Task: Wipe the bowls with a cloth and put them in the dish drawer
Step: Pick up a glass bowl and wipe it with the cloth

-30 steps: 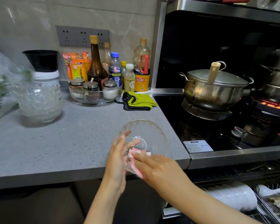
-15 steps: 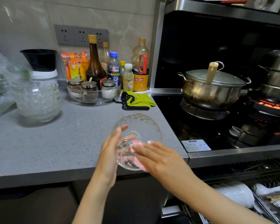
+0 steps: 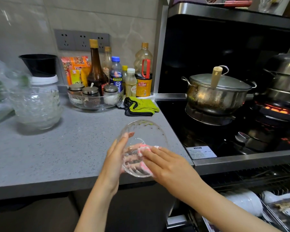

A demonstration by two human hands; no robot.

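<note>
I hold a clear glass bowl (image 3: pixel 145 131) tilted on its side above the front edge of the grey counter (image 3: pixel 57 153). My left hand (image 3: pixel 116 158) cups it from behind, fingers showing through the glass. My right hand (image 3: pixel 167 164) presses a pink-and-white cloth (image 3: pixel 144 149) against the bowl's inside. A stack of clear glass bowls (image 3: pixel 37 108) stands at the counter's back left. The open dish drawer (image 3: pixel 251 210) at the lower right holds white dishes.
Behind the bowl stand sauce bottles (image 3: pixel 95 69), a glass tray of spice jars (image 3: pixel 94 96) and a green-and-black cloth (image 3: pixel 141 106). To the right, a lidded steel pot (image 3: pixel 216 92) sits on the black stove, beside a lit burner (image 3: pixel 274 109) under another pot.
The bowl and both hands have risen a little and shifted left in view. My right hand has moved the cloth across the bowl's inside.
</note>
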